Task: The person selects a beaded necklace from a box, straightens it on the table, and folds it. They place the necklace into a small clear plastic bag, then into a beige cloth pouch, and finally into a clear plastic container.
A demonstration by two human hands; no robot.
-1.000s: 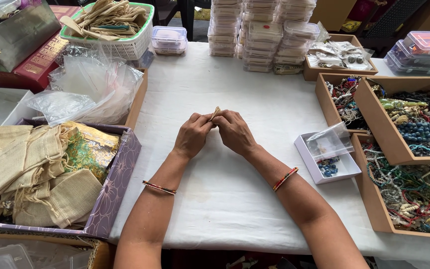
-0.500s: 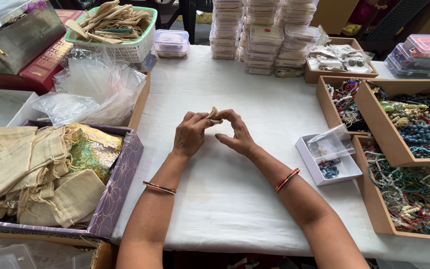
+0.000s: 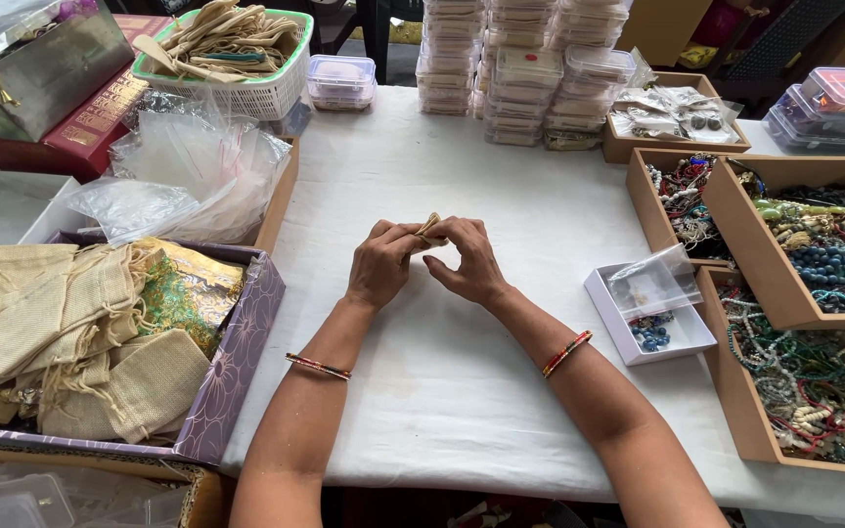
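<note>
- Beige cloth, a small folded pouch (image 3: 429, 230), sits pinched between the fingertips of both hands above the middle of the white tablecloth (image 3: 442, 391).
- Left hand (image 3: 383, 264) is curled closed, thumb and fingers clamped on the pouch's left side.
- Right hand (image 3: 466, 259) grips the pouch's right side with thumb and forefinger; its other fingers are bent loosely underneath.
- Each wrist wears a thin striped bangle, one on the left arm (image 3: 318, 367), one on the right (image 3: 564, 353).
- Just right of the hands lies a small white box (image 3: 628, 337) with blue beads and a clear plastic bag in it.
- Further right stand wooden trays (image 3: 735, 220) filled with bead necklaces.
- To the left, a purple patterned box (image 3: 237, 372) holds burlap drawstring bags (image 3: 70, 332).
- Far left, clear plastic bags (image 3: 188, 171) are heaped, with a green-rimmed white basket (image 3: 256, 93) beyond them.
- At the far edge, stacks of clear plastic containers (image 3: 520, 68) stand in rows.
</note>
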